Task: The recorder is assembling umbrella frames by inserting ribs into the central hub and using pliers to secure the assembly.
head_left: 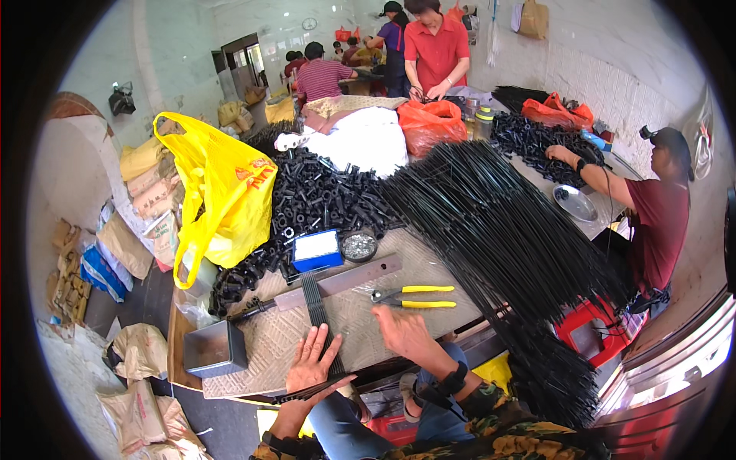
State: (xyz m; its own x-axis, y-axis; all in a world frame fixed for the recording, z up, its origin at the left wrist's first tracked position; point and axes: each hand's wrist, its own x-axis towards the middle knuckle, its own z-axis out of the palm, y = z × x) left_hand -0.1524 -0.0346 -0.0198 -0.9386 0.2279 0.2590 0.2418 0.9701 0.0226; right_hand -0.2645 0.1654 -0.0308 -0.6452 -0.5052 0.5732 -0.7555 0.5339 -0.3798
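Left hand (pixel 310 360) lies flat, grip wide, on thin black plastic strips (pixel 314 307); right hand (pixel 405 331), grip loosely open, rests on the bench (pixel 253 337)

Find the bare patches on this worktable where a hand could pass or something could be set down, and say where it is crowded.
Bare mat lies between the grey metal box, the flat metal bar and the left hand. A smaller patch sits between the pliers and the right hand. Black tubes and wire bundles crowd everything beyond.

Our sleeves (pixel 502 429) camouflage, green-brown-yellow; black watch (pixel 452 381) on our right wrist; blue jeans (pixel 345 429) on our knees.
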